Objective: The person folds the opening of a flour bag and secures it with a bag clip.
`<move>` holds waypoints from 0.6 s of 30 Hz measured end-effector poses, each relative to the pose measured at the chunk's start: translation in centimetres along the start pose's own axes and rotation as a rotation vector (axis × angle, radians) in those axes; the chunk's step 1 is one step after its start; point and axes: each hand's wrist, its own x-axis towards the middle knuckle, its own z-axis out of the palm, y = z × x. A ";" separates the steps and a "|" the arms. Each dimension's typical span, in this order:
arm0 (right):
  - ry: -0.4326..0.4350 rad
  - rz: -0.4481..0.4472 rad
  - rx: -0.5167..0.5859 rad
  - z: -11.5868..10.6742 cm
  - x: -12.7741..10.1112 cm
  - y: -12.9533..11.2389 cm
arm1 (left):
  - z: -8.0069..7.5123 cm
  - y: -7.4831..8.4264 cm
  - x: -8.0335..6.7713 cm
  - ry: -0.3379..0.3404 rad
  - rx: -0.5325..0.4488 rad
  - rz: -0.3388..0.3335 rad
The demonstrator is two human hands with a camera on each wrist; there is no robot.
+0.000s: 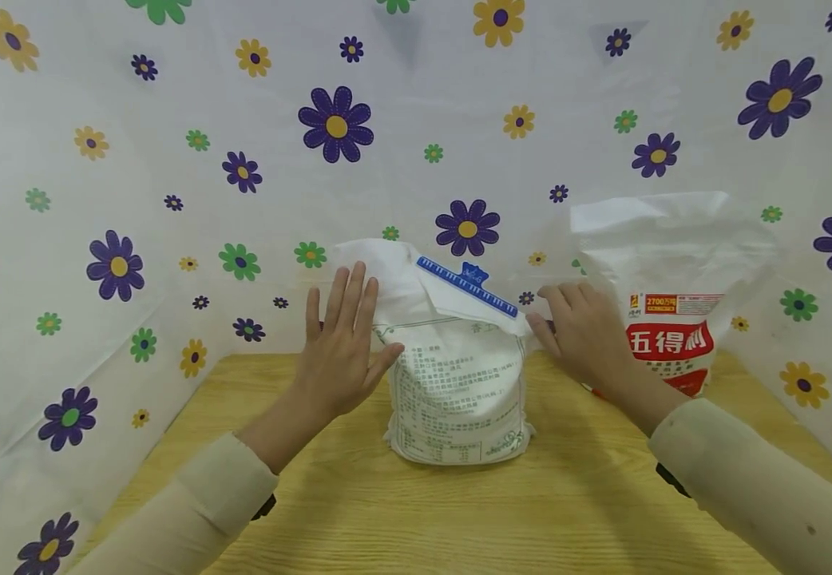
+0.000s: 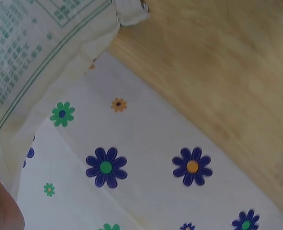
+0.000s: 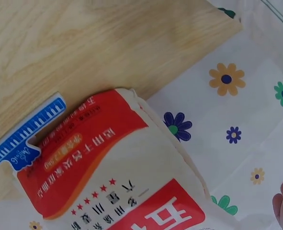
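Observation:
A white printed bag (image 1: pixel 459 391) stands upright on the table, its top folded over and slanting down to the right. Along the fold sits a blue bag clip (image 1: pixel 468 286) patterned like piano keys. My left hand (image 1: pixel 344 343) is spread with straight fingers over the bag's upper left side. My right hand (image 1: pixel 580 329) is at the bag's upper right corner, fingers loosely bent, thumb tip close to the fold. In the left wrist view only a piece of the left hand (image 2: pixel 2 211) shows, beside the printed bag (image 2: pixel 40 52).
A red and white flour bag (image 1: pixel 667 319) with a tall loose top stands behind my right forearm. In the right wrist view a second blue clip (image 3: pixel 28 134) lies against that bag's base. A flower-patterned sheet (image 1: pixel 387 160) hangs behind the wooden table (image 1: pixel 387 511) and at its sides.

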 end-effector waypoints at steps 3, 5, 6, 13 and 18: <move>0.022 -0.030 0.015 0.3 -0.6 -0.3 | 0.9 0.6 -0.8 0.049 -0.037 -0.046; 0.029 -0.037 0.020 0.6 -1.1 -0.6 | 1.5 1.1 -1.2 0.079 -0.055 -0.071; 0.030 -0.033 0.025 0.7 -1.3 -0.8 | 1.8 1.3 -1.4 0.093 -0.062 -0.083; -0.014 0.203 0.161 2.4 -3.4 -2.5 | 3.6 2.3 -2.7 0.192 -0.139 -0.127; -0.080 0.320 0.220 3.5 -5.1 -3.2 | 4.7 2.7 -3.8 0.225 -0.204 -0.163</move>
